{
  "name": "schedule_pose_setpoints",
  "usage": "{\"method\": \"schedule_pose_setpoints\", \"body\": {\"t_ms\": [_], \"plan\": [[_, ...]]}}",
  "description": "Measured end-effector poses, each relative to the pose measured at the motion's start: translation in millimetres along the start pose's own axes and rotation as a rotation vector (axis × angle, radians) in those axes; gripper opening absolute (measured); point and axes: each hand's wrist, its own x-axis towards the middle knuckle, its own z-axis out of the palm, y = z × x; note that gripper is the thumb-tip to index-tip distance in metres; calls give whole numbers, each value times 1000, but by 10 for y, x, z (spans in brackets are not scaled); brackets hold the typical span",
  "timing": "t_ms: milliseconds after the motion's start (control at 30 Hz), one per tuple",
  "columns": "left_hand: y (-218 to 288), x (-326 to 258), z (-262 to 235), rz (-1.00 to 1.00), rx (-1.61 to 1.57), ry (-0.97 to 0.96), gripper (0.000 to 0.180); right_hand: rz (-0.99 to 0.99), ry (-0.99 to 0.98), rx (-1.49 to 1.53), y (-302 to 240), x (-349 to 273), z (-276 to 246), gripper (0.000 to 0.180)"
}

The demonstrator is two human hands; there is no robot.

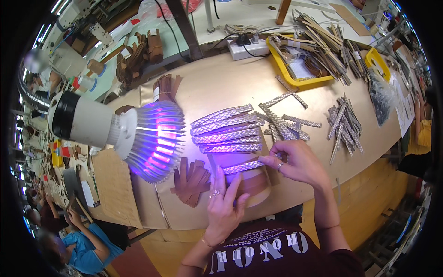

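**Braided strip point(244, 166) being pinched at right end**

The strip is being gripped by the right hand point(301, 162), in front of a row of braids point(230, 139). At its left end, the left hand point(224, 204) is being held loose, fingers spread.

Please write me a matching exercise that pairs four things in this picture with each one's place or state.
1. Large yellow tray
2. Lamp
3. Right hand
4. Left hand

A. At the lowest braided strip's right end
B. Glowing purple
C. Near that strip's left end
D. Beside the white power strip

Pairs: 1-D, 2-B, 3-A, 4-C
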Motion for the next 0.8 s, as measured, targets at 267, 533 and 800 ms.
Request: {"method": "schedule_pose_setpoints", "body": {"t_ms": [267,533,800], "plan": [[36,25,-30,-9,42,-27,46,-11,-29,181,284,109,186,46],[64,15,-40,-31,76,-37,46,-41,-30,213,442,178,343,46],[104,35,-58,-26,122,-52,40,38,-60,745,672,222,539,38]]}}
